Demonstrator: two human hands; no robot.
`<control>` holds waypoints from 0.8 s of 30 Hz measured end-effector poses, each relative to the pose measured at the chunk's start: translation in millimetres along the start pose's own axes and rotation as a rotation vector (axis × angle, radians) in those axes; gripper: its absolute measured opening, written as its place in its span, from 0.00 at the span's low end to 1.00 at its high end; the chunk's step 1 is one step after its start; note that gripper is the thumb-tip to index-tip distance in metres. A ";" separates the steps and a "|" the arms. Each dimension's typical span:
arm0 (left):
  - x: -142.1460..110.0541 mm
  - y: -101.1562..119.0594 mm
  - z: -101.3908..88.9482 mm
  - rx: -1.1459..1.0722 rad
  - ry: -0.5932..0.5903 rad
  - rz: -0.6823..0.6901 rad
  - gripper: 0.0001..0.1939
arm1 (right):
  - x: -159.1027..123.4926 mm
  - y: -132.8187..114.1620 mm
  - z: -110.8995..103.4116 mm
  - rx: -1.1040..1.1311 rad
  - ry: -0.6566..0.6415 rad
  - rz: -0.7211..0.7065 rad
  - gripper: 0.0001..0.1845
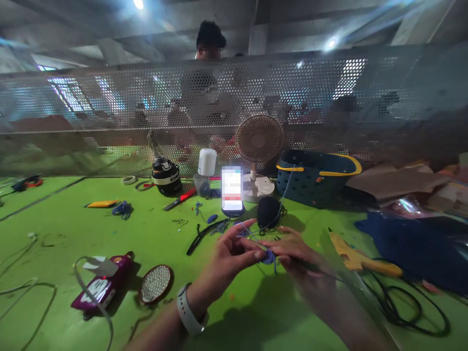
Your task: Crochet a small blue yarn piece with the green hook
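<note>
My left hand (pixel 234 251), with a white watch band on the wrist, pinches a small blue crochet piece (pixel 269 257) between thumb and fingers. Its index finger is raised, and a strand of blue yarn (pixel 286 187) runs towards it from the basket side. My right hand (pixel 294 251) is closed around a thin crochet hook (pixel 310 265), its tip at the piece and partly hidden by fingers. Just beyond the hands sits a dark ball of yarn (pixel 268 212). A lit phone (pixel 232 189) stands upright behind them.
A fan (pixel 259 139) and a dark blue basket (pixel 310 183) stand at the back by a perforated screen. A yellow glue gun (pixel 360 258) with a coiled cable lies right. Left are a purple power strip (pixel 106 287) and a round brush (pixel 156 284). A person (pixel 210 44) is behind the screen.
</note>
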State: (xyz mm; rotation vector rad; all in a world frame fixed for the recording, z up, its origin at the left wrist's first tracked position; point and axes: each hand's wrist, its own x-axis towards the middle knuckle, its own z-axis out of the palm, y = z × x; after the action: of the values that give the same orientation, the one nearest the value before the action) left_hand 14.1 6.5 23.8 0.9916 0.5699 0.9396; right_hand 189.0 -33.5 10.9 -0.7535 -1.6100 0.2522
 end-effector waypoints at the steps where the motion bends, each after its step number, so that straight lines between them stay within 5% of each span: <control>1: 0.2 -1.5 -1.8 0.000 -0.011 0.000 0.37 | 0.6 -0.8 -0.1 -0.010 -0.009 0.014 0.06; 12: -3.8 -11.2 -11.5 0.006 -0.019 -0.082 0.36 | 3.7 -6.0 2.0 0.007 -0.031 0.192 0.06; 24: -5.5 -7.0 -16.5 -0.003 -0.028 -0.069 0.27 | -0.8 3.7 7.3 0.134 0.005 0.189 0.04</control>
State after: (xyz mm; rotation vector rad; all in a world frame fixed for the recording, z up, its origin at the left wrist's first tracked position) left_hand 1.4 7.5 10.1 0.9753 0.5760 0.8636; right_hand 183.3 -29.2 6.8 -0.8021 -1.5020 0.4892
